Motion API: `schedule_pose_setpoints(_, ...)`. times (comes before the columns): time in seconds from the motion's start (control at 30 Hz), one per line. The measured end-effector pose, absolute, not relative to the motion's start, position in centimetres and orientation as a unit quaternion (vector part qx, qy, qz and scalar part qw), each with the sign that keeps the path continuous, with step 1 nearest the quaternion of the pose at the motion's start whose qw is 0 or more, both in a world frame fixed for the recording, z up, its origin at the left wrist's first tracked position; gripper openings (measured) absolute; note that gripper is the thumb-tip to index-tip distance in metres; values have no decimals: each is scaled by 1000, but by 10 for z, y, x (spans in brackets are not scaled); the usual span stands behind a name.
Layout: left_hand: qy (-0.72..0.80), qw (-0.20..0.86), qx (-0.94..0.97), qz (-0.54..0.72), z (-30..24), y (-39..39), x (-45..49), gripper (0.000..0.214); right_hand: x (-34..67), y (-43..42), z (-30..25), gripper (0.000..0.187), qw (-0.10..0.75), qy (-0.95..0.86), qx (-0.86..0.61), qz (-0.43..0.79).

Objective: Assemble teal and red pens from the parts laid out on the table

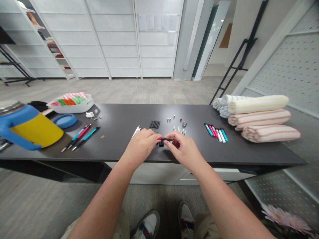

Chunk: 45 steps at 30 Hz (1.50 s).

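Note:
Over the front of the dark table, my left hand (139, 146) pinches the pink end of a pen piece, its fingers closed. My right hand (184, 149) is shut on the black end of the same pen piece (166, 139), which lies level between both hands. Directly under it are small black parts (161, 144), partly hidden. Just beyond the hands sit several black tubes (155, 124) in a row, small white pieces (179, 128) and small metal parts (184, 124). Thin white sticks (136, 131) show behind my left hand.
To the left lie three pens (86, 136), a yellow and blue jug (32, 127), a blue lid (65, 120) and a white basket (72, 106) of colourful items. At right are several coloured pen barrels (216, 132) and stacked rolled towels (261, 116).

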<state>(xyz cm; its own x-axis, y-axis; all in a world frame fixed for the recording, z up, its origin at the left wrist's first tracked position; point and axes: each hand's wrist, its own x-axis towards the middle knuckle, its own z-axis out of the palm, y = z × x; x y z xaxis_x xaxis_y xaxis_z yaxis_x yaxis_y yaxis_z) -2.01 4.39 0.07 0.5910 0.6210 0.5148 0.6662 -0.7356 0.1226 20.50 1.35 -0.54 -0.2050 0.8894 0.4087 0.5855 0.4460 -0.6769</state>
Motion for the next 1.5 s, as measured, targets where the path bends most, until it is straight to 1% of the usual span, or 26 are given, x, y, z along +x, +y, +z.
schedule_pose_setpoints(0.07, -354, 36, -895, -270, 1, 44, -20, 23, 205, 14, -5, 11, 397, -757, -486, 183)
schedule_pose_setpoints(0.13, -346, 32, -898, -269, 0, 45, -20, 23, 206, 14, -4, 10, 391, -760, -485, 183)
schedule_pose_setpoints(0.27, -344, 39, -899, -268, -1, 45, -21, 23, 205, 13, -4, 22, 359, -771, -499, 166)
schedule_pose_setpoints(0.33, -350, 47, -896, -267, -1, 45, -21, 23, 204, 13, -4, 18, 352, -772, -504, 161)
schedule_pose_setpoints(0.43, -363, 52, -891, -267, -2, 44, -22, 22, 204, 13, -4, 18, 362, -769, -501, 164)
schedule_pose_setpoints(0.53, -361, 50, -892, -268, -2, 44, -22, 23, 203, 12, -3, 11, 360, -776, -494, 156)
schedule_pose_setpoints(0.63, -358, 50, -893, -270, -1, 44, -22, 23, 203, 12, -3, 18, 342, -783, -496, 155)
schedule_pose_setpoints(0.8, -361, 52, -891, -269, -3, 45, -22, 23, 203, 13, -5, 16, 348, -773, -506, 157)
schedule_pose_setpoints(0.87, -361, 53, -891, -270, -3, 45, -22, 22, 203, 13, -6, 11, 347, -781, -497, 146)
schedule_pose_setpoints(1.0, -357, 53, -892, -272, -3, 44, -23, 23, 203, 13, -5, 17, 335, -791, -492, 139)
schedule_pose_setpoints(1.13, -355, 55, -892, -275, -3, 45, -23, 24, 203, 12, -5, 15, 344, -782, -500, 145)
schedule_pose_setpoints(1.2, -353, 56, -892, -276, -4, 45, -22, 24, 202, 12, -5, 11, 339, -787, -496, 138)
schedule_pose_setpoints(1.3, -353, 56, -892, -277, -3, 45, -22, 25, 202, 12, -3, 17, 328, -792, -497, 135)
schedule_pose_setpoints(1.5, -356, 55, -892, -272, -2, 44, -22, 23, 202, 12, -5, 10, 333, -792, -493, 134)
